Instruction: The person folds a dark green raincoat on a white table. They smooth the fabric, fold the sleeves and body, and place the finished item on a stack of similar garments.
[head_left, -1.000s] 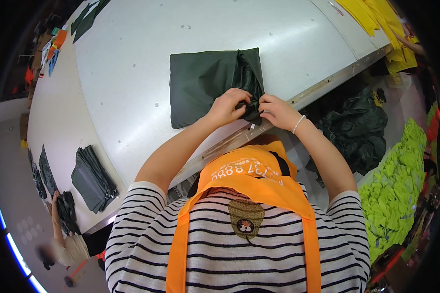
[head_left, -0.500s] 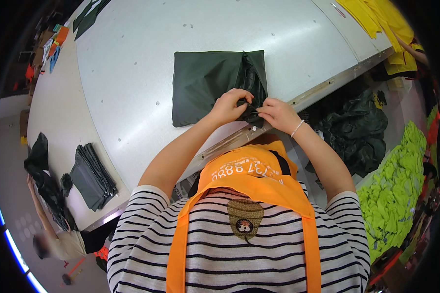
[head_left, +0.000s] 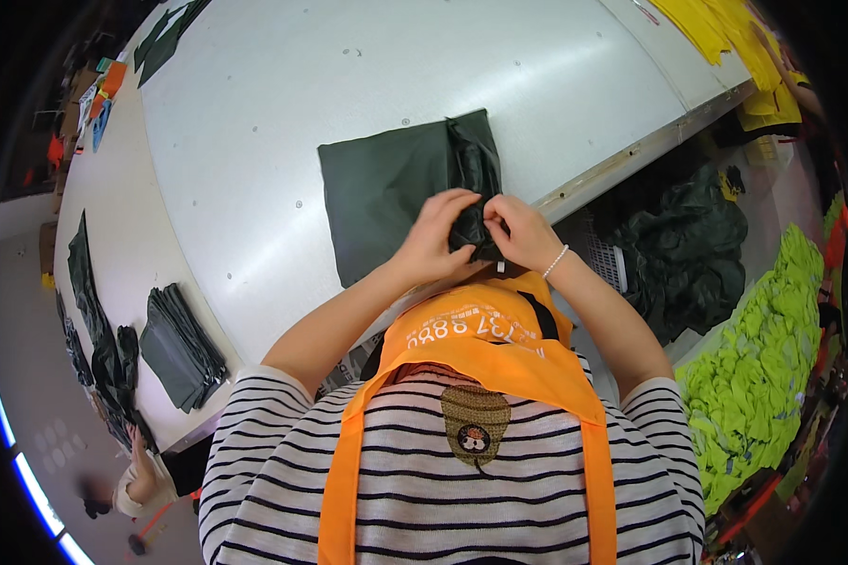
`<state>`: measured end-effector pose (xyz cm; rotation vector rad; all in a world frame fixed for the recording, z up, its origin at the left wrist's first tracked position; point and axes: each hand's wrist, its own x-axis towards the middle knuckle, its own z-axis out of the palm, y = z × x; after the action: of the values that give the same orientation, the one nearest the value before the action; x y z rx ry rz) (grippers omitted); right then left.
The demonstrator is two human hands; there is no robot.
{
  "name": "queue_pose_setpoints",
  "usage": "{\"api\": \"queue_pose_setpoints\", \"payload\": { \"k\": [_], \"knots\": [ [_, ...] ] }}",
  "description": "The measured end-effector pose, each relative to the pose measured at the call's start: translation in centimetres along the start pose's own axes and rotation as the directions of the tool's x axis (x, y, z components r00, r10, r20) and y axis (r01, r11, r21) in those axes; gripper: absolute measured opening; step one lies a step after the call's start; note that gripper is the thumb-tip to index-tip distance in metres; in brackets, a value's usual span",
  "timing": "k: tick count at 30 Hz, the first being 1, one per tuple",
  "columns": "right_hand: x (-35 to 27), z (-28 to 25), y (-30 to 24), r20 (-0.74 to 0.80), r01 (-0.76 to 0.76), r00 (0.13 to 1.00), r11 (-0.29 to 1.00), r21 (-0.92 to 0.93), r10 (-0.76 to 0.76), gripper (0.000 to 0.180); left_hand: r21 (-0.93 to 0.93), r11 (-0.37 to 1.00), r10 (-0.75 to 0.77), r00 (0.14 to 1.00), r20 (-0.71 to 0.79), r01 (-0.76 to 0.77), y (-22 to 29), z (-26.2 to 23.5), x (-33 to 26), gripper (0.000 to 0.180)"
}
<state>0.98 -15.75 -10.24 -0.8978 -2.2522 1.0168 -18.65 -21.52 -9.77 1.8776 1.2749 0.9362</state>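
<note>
Green bundle (head_left: pixel 382 193): on the worktop (head_left: pixel 254 169), by its near edge, directly before the wearer.
Left hand (head_left: pixel 435 235): on the bundle's right part, thumb and fingers spread around dark gathered fabric; I cannot tell whether it grips.
Right hand (head_left: pixel 521 231): just beside the other, fingertips drawn together, pinching the bundle's right edge.
Flat side: the bundle's left part lies smooth, so that portion looks done.
Gathered side: its right part is rumpled and open, so seemingly unfinished.
Worktop: pale, shiny, spotted; a folded stack (head_left: pixel 181 348) left of the bundle, yellow fabric (head_left: pixel 697 28) beyond it to the right.
Room: right of the bundle, below worktop level, a dark heap (head_left: pixel 693 259) and lime pile (head_left: pixel 754 377); far left, a co-worker (head_left: pixel 146 480).
</note>
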Motion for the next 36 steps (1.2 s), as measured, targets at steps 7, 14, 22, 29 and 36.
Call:
{"api": "queue_pose_setpoints", "payload": {
  "k": [7,14,22,29,36],
  "knots": [
    [1.4,1.2,0.3,-0.09,-0.079,0.992,0.992,0.1,0.088,0.021,0.344,0.924,-0.169,0.985,-0.032,0.169,-1.3,0.2,-3.1,0.049],
    [0.5,4.4,0.8,-0.458,-0.299,0.837,0.951,0.078,0.3,0.026,0.586,0.78,0.191,0.975,0.112,-0.22,-0.6,3.6,0.2,0.057],
    [-1.2,3.1,1.7,-0.292,-0.574,0.782,0.819,0.012,0.552,0.019,0.624,0.78,0.051,0.999,0.008,-0.045,-1.1,5.9,0.5,0.055],
    [2.7,-0.3,-0.6,-0.053,-0.235,0.971,0.88,-0.413,0.234,0.015,0.754,0.656,-0.391,0.871,0.298,0.037,-0.8,4.6,5.6,0.04],
    [2.3,-0.3,0.1,-0.169,-0.436,0.899,0.863,-0.254,0.405,0.011,0.148,0.988,0.073,0.985,-0.155,-0.05,-1.5,-0.1,4.2,0.044]
  ]
}}
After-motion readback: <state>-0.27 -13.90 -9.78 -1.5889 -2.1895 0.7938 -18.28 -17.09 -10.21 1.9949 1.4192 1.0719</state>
